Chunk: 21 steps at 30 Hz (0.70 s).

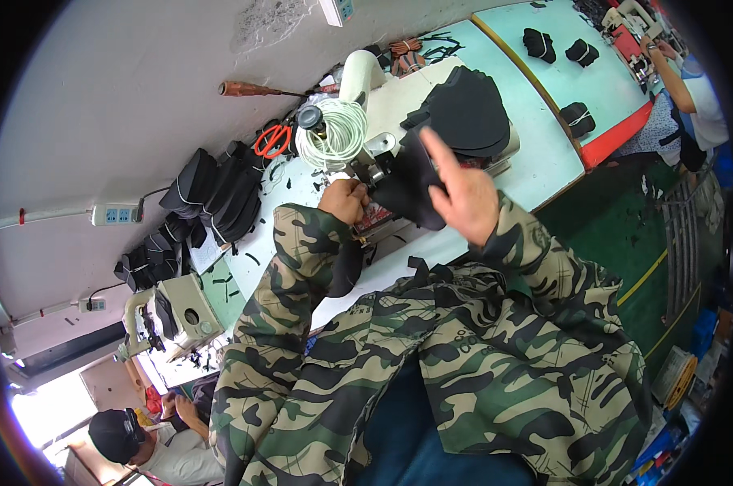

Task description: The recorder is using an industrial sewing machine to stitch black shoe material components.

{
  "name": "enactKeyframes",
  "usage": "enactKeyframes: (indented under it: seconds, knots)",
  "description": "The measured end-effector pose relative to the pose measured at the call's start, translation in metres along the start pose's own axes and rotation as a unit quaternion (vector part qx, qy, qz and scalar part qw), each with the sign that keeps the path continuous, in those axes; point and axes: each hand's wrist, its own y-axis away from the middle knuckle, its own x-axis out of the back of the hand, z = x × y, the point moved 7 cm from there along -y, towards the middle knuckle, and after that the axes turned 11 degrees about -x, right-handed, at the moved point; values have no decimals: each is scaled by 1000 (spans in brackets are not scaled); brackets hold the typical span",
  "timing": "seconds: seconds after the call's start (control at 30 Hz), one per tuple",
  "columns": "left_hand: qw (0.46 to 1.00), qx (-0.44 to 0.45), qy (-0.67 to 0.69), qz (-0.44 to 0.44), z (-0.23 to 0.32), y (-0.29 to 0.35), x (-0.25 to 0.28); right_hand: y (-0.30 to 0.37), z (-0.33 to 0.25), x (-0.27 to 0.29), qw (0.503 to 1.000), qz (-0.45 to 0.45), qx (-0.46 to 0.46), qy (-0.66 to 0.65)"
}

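My left hand is closed in a fist beside the metal head of a cream bench machine. Whatever its fingers pinch is hidden. Below that fist another strip of black material hangs at the edge of the table. My right hand is spread over a black sheet piece, index finger stretched forward and thumb apart. This piece lies against the machine head, between my two hands. Just beyond my right hand, a stack of black cut pieces rests on the machine's top.
A coil of white cord hangs at the machine, near red-handled scissors and a screwdriver. Tied black bundles line the wall at left. A co-worker sits at lower left; another works at far right.
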Motion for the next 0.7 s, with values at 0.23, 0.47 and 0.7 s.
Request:
enactKeyframes:
  seconds: [0.23, 0.47, 0.7]
  knots:
    - [859, -3, -507, -67, -58, 62, 37, -21, -13, 122, 938, 303, 163, 39]
    - [891, -86, -441, -62, -71, 74, 7, -30, 66, 14, 968, 94, 44, 227]
    - [876, -102, -471, 9, -52, 79, -2, -45, 82, 19, 956, 124, -24, 263]
